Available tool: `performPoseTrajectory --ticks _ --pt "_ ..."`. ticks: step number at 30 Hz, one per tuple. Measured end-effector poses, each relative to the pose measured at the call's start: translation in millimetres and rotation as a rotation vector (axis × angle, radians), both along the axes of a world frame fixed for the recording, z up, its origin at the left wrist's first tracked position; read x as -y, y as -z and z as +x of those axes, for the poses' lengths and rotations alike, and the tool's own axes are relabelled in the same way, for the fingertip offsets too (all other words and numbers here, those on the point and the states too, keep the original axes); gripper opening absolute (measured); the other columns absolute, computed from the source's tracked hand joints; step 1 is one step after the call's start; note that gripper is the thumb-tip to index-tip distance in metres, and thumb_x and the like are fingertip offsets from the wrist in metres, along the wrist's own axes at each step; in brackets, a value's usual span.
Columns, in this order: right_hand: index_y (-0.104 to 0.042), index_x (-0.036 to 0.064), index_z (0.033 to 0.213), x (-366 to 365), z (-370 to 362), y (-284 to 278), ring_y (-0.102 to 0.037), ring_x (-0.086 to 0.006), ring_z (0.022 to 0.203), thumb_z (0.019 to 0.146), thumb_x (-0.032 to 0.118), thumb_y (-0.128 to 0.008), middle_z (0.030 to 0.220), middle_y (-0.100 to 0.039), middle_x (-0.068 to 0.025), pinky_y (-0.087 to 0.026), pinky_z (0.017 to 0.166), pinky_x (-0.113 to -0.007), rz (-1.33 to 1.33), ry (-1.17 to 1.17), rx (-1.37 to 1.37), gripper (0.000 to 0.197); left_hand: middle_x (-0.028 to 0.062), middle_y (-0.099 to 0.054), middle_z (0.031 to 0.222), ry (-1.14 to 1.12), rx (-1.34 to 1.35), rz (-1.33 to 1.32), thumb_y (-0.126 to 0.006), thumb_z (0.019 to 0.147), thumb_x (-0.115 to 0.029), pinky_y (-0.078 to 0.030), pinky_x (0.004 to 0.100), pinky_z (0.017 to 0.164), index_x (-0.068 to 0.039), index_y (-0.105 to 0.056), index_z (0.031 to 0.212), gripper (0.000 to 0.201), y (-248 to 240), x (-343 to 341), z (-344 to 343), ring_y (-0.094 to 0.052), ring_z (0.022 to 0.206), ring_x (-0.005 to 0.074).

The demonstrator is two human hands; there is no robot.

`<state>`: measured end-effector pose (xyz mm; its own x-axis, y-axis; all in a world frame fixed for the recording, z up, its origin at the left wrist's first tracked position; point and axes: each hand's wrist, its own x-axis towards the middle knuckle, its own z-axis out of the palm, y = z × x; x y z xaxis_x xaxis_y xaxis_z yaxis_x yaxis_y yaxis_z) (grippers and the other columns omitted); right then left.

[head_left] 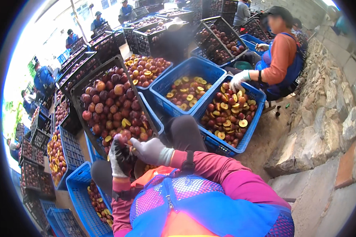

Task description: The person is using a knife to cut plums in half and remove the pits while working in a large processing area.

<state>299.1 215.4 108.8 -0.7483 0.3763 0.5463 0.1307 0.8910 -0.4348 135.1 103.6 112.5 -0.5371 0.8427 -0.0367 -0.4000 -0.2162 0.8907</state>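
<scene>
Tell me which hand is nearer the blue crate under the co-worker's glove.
Right. The right hand is to the left of the blue crate, lower in the picture; the left hand is farther left, beyond the right one.

Stone wall point(324, 104) beside brown floor point(259, 156).

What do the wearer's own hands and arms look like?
Left hand: glove mostly black, with a whitish cuff. Right hand: pale grey glove, with a light bluish cuff. Sleeves: dull red, the right one turning magenta higher up. Each forearm has a dark band around it.
</scene>
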Motion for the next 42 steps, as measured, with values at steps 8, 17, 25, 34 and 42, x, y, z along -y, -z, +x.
performPoseTrajectory --ticks 8,17,25,34,42 --pt "-0.061 0.0035 0.143 -10.0 3.8 -1.2 -0.074 -0.0344 0.065 0.103 0.046 -0.072 0.085 -0.076 -0.0188 -0.057 0.058 -0.048 -0.221 0.032 -0.112 0.059 -0.0053 -0.062 0.082 -0.029 0.041 -0.036 -0.061 0.110 -0.059 -0.048 0.0250 0.057 -0.015 -0.069 0.108 0.045 -47.7 26.1 -40.0 -0.061 0.068 0.0074" --pt "-0.075 0.0067 0.104 6.3 -91.3 -28.1 -0.065 -0.0126 0.053 0.105 0.052 -0.076 0.078 -0.072 -0.0033 -0.050 0.046 -0.028 -1.427 -0.009 -0.035 0.045 0.0103 -0.073 0.108 -0.183 -0.723 -0.210 -0.057 0.116 -0.037 -0.058 0.0369 0.085 -0.002 -0.067 0.129 0.038 25.2 8.8 -50.9 -0.072 0.098 0.0232" --pt "-0.074 0.0040 0.099 43.7 -164.9 9.6 -0.078 -0.0309 0.078 0.096 0.047 -0.084 0.086 -0.077 -0.0176 -0.060 0.073 -0.041 -0.842 0.247 -0.183 0.044 0.0015 -0.068 0.105 -0.248 -0.654 -0.169 -0.057 0.116 -0.023 -0.056 0.0291 0.082 -0.010 -0.063 0.116 0.015 112.8 19.1 -114.7 -0.067 0.097 0.0113" --pt "-0.068 0.0068 0.084 59.2 -194.4 -4.5 -0.071 -0.0353 0.068 0.091 0.029 -0.085 0.077 -0.068 -0.0155 -0.056 0.063 -0.042 -0.237 -0.052 -0.131 0.029 0.0079 -0.074 0.104 -0.071 -0.111 -0.169 -0.071 0.102 -0.029 -0.060 0.0373 0.077 -0.008 -0.065 0.123 0.030 107.7 60.7 -132.6 -0.074 0.091 0.0222" --pt "-0.074 0.0060 0.109 47.0 -193.3 11.7 -0.060 -0.0067 0.054 0.112 0.043 -0.067 0.080 -0.070 0.0015 -0.046 0.050 -0.023 -1.500 -0.150 -0.159 0.038 0.0053 -0.067 0.106 0.126 -0.006 0.059 -0.076 0.102 -0.013 -0.058 0.0332 0.071 -0.012 -0.047 0.151 0.056 108.7 103.0 -155.8 -0.071 0.089 0.0180"
